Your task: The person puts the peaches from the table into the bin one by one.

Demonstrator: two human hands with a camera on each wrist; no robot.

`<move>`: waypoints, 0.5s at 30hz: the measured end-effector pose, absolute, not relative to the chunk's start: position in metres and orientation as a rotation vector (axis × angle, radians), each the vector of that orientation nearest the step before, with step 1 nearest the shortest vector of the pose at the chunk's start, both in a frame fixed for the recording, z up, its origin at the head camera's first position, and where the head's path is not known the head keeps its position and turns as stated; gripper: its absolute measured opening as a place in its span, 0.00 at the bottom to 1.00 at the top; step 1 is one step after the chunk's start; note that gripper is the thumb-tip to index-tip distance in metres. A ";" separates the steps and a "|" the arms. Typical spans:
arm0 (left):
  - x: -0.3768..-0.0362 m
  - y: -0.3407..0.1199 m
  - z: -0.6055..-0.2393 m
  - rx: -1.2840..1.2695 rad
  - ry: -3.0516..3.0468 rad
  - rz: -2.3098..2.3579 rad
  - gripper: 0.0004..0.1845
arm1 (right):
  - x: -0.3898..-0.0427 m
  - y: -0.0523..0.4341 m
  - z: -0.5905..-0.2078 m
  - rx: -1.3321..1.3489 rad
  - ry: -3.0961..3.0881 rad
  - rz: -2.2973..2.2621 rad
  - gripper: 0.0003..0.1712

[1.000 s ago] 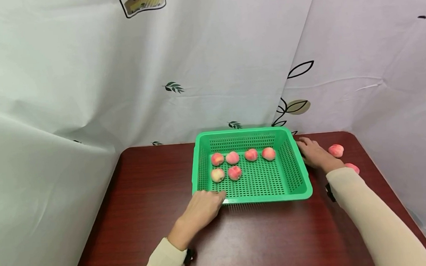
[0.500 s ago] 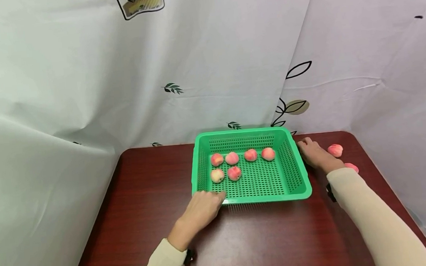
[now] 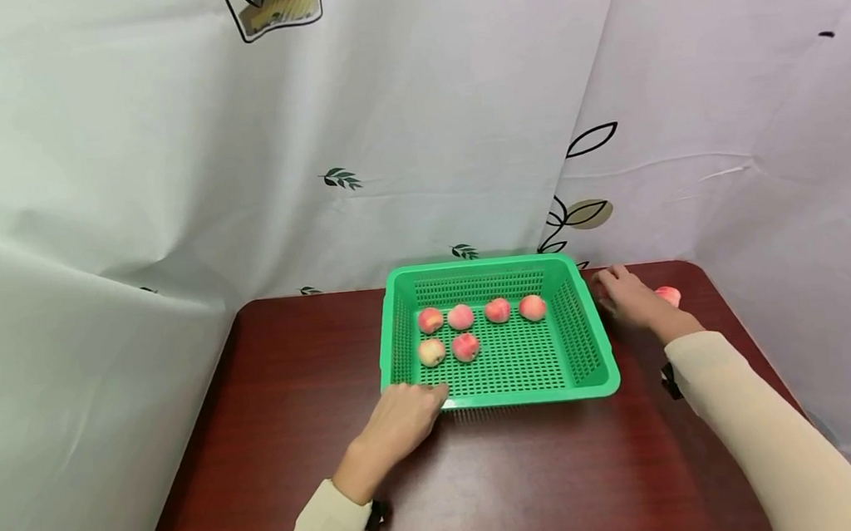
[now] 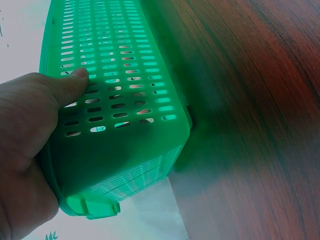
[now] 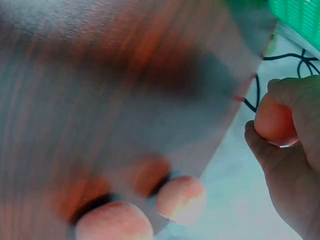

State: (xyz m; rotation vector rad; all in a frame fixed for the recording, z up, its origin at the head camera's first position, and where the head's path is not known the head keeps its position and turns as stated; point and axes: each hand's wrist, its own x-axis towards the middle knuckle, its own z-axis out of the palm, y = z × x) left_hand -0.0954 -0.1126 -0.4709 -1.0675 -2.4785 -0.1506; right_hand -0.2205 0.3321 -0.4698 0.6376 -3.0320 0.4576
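Note:
A green perforated plastic basket (image 3: 496, 399) stands on the table with several peaches (image 3: 497, 311) in two rows inside. My left hand (image 3: 407, 414) grips its near rim at the left corner; the left wrist view shows the thumb (image 4: 70, 89) on the outer wall, the other fingers hidden. To the right of the basket, my right hand (image 3: 629, 299) holds a peach (image 5: 275, 121) between thumb and fingers, seen in the right wrist view. Two more peaches lie on the table in that view, a nearer one (image 5: 114, 222) and a farther one (image 5: 181, 199).
The dark red wooden table (image 3: 533, 482) reaches back to a pale cloth (image 3: 460, 129) printed with leaves, which also hangs at both sides. In the head view, the right arm partly hides a peach (image 3: 668, 295) on the table.
The right hand has lifted slightly and shifted a little, its forearm now covering one of the loose peaches. The left hand and basket keep their places; the head view has drifted slightly.

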 end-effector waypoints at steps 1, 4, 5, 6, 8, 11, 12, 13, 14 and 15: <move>-0.095 -0.113 -0.471 -1.069 -2.480 -0.153 0.23 | -0.221 0.333 -0.468 0.645 -3.017 0.461 0.18; -0.095 -0.113 -0.470 -1.069 -2.484 -0.146 0.23 | -0.222 0.333 -0.463 0.698 -2.941 0.459 0.19; -0.095 -0.113 -0.470 -1.068 -2.486 -0.145 0.23 | -0.222 0.332 -0.462 0.720 -2.916 0.455 0.18; -0.095 -0.113 -0.470 -1.068 -2.488 -0.143 0.23 | -0.222 0.332 -0.461 0.736 -2.895 0.453 0.18; -0.095 -0.113 -0.471 -1.068 -2.488 -0.138 0.24 | -0.221 0.331 -0.458 0.741 -2.882 0.454 0.18; -0.096 -0.113 -0.471 -1.070 -2.487 -0.137 0.24 | -0.220 0.328 -0.450 0.716 -2.901 0.461 0.18; -0.096 -0.113 -0.471 -1.070 -2.488 -0.137 0.24 | -0.219 0.327 -0.447 0.698 -2.908 0.466 0.18; -0.095 -0.113 -0.470 -1.069 -2.488 -0.135 0.24 | -0.219 0.327 -0.444 0.685 -2.911 0.465 0.19; -0.095 -0.113 -0.470 -1.069 -2.490 -0.134 0.24 | -0.219 0.326 -0.441 0.676 -2.909 0.469 0.19; -0.095 -0.113 -0.470 -1.070 -2.493 -0.135 0.24 | -0.218 0.325 -0.437 0.667 -2.905 0.470 0.20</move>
